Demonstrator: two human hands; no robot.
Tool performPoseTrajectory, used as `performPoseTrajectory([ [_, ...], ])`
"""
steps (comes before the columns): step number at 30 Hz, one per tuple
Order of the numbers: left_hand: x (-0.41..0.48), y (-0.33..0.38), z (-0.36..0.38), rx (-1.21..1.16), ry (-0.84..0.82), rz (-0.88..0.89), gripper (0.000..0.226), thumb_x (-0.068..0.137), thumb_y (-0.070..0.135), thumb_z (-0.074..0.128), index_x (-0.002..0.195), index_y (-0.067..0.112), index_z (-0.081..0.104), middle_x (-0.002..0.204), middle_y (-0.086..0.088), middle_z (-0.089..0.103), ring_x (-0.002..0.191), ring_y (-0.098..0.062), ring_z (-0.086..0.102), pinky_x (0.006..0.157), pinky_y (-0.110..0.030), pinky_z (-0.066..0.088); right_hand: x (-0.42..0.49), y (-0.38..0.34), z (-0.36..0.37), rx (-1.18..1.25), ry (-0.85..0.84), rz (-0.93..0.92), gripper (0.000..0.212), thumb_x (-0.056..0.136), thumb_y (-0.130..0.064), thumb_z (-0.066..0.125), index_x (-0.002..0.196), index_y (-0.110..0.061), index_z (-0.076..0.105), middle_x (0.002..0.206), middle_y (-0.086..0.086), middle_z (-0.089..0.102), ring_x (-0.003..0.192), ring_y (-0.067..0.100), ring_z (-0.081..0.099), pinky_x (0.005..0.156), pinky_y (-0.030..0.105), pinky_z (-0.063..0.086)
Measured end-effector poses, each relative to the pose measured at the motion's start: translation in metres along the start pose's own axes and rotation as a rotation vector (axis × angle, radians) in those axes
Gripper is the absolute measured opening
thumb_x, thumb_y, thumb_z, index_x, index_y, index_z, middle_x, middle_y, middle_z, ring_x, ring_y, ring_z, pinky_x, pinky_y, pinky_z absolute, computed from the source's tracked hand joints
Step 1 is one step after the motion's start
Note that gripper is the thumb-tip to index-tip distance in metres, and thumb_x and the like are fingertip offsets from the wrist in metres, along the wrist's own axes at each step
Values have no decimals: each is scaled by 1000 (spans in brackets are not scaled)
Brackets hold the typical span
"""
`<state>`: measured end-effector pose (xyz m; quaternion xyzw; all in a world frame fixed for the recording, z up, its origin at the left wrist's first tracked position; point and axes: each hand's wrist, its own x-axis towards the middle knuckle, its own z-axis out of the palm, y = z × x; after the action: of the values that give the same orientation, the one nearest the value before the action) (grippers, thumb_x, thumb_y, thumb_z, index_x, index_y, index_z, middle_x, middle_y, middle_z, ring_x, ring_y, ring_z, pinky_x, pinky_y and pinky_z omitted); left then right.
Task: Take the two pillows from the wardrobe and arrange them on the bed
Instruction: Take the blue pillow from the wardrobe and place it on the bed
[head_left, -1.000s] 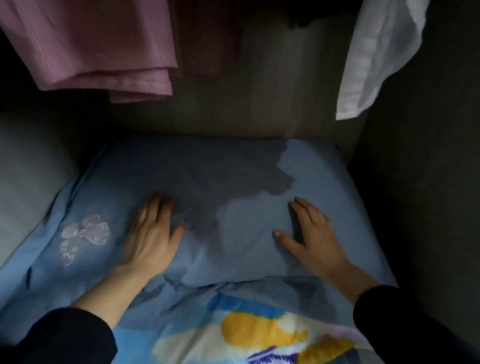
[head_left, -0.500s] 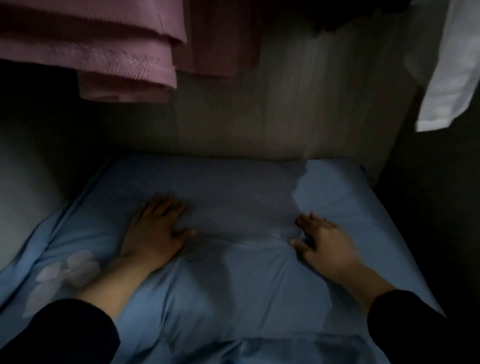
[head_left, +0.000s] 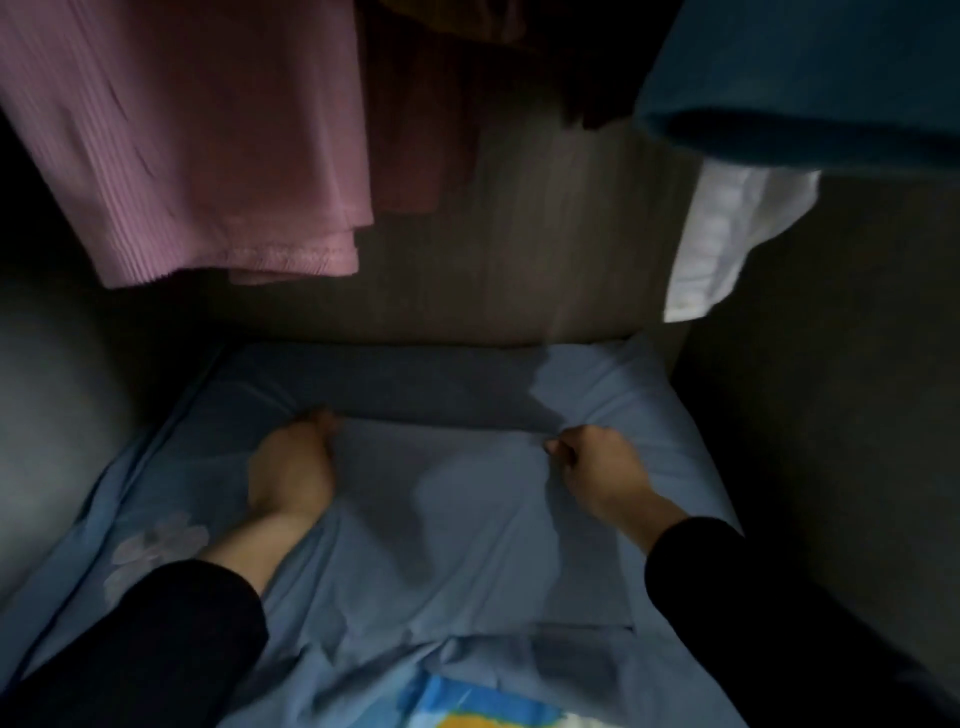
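Observation:
A light blue pillow (head_left: 447, 519) lies flat on the dim wardrobe floor and fills most of it. My left hand (head_left: 293, 467) sits on its left half with the fingers curled into the fabric. My right hand (head_left: 597, 467) grips a fold of the cover on the right half. Below the top pillow's near edge shows a patch of bright blue, yellow and white print (head_left: 483, 712); I cannot tell whether it belongs to a second pillow. A pale flower motif (head_left: 156, 545) marks the blue fabric at the left.
Pink clothes (head_left: 208, 156) hang low over the pillow's left back. A white garment (head_left: 727, 244) and a dark teal one (head_left: 805, 78) hang at the upper right. The wooden back wall (head_left: 519, 249) and a dark side wall (head_left: 831, 441) close in the space.
Both hands went from lying flat with spread fingers to curling shut on the pillow's fabric, which has bunched up between them. The view has tilted, bringing the printed patch back into sight.

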<state>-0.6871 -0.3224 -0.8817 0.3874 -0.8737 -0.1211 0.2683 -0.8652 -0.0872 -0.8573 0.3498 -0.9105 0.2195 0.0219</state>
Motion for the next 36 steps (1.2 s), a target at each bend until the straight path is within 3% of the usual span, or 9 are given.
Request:
performPoseTrajectory([
  [6,-5,27,-60,-162,117,49,11,87,6,49,79,4,56,86,-30,66,77,-45,62,64,-43,47,-46,-21,-50,46,105,15,34,96,-29,46,79,-5,63,93,26,69,91,42,61,74,43,45],
  [9,-14,51,-92,-225,41,42,14,89,8,43,84,3,56,90,-30,65,82,-47,60,71,-48,49,-79,-35,-89,81,103,113,34,96,-30,47,78,-7,63,93,25,69,91,41,61,70,41,44],
  [12,-27,69,-123,-247,-31,14,18,90,5,43,91,-2,59,96,-33,64,89,-47,59,72,-44,43,-122,-56,-123,131,51,264,32,95,-32,48,81,-8,65,94,23,70,91,40,61,69,39,45],
  [16,-55,78,-164,-232,-299,-30,19,93,10,40,91,4,58,103,-28,64,88,-38,58,75,-39,39,-187,-79,-161,131,-51,374,35,94,-31,47,75,-7,63,90,23,69,89,42,60,68,40,42],
  [18,-75,89,-186,-187,-367,-30,21,93,13,40,94,5,59,104,-27,65,89,-43,59,75,-41,42,-222,-89,-181,105,-103,441,38,95,-35,46,75,-6,61,91,24,68,89,42,59,66,40,40],
  [22,-117,113,-230,-129,-452,41,18,91,8,44,90,-1,60,94,-34,65,82,-52,58,70,-50,48,-289,-112,-227,93,-157,558,41,96,-36,45,69,-7,56,87,23,67,86,42,59,60,35,29],
  [27,-127,137,-289,-150,-482,124,17,90,5,45,84,-3,59,89,-35,65,79,-51,57,67,-48,45,-334,-145,-284,38,-176,548,41,97,-38,41,81,-7,62,91,22,68,90,42,59,65,40,40],
  [31,-132,165,-328,-171,-541,223,17,91,5,46,81,-1,58,82,-30,65,72,-45,57,61,-38,35,-373,-166,-330,20,-160,551,40,97,-38,39,79,-7,59,85,21,69,85,43,60,64,39,41],
  [36,-179,231,-359,-203,-679,351,18,90,6,48,77,0,59,83,-24,65,76,-40,58,63,-36,35,-435,-141,-411,-18,-168,674,38,97,-36,41,80,-8,61,85,20,69,84,40,61,66,39,44],
])
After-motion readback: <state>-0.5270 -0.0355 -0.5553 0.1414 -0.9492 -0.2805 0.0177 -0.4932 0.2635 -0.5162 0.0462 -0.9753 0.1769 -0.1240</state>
